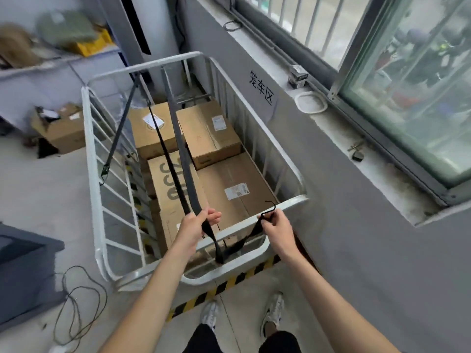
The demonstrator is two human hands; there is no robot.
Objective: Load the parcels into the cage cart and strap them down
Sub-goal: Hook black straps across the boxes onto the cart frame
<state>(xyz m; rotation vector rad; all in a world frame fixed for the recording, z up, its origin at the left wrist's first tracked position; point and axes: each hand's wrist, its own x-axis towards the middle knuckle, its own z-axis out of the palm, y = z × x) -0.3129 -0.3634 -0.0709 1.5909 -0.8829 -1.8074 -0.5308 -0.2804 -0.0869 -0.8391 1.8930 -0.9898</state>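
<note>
On the floor at left lie a cable (76,301) and, farther off, an open box (63,131). The cart (92,174) stands beside the right wall, with the parcels (229,179) packed flat on its bottom. Our left hand (196,225) curls round two straps (179,138) running from the far rail. Our right hand (276,224) pinches a strap's hook (274,205) just above the near rail.

A white dish (311,102) and a padlock (357,156) lie on the window sill (339,133); a black cable (74,299) coils on the floor (38,194) at left
</note>
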